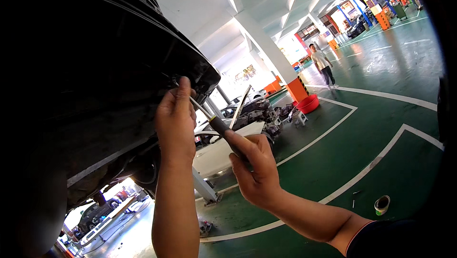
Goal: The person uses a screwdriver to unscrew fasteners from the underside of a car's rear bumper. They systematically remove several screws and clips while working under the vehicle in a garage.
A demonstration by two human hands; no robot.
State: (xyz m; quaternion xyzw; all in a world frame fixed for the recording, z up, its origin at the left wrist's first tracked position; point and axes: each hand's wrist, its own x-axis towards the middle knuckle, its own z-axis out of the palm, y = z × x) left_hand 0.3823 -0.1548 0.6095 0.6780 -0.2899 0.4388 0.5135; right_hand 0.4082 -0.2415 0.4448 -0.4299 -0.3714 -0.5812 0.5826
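Observation:
My right hand [257, 167] is wrapped round the dark handle of a screwdriver [220, 126] with a yellow collar. Its metal shaft slants up and left, passing by my left hand [177, 110] toward the underside of a raised black car [104, 67]. The left hand is up against the car's lower corner, thumb pointing up and fingers curled near the shaft. Whether those fingers grip the shaft or a small part of the car is hidden. The screwdriver's tip is lost in the dark underside.
A white car [223, 151] with its front stripped stands behind my hands, beside a lift post [203, 186]. Farther off are a red tub [308, 104], an orange-based pillar [296, 89] and a standing person [322, 65]. An open can [382, 205] sits on the green floor.

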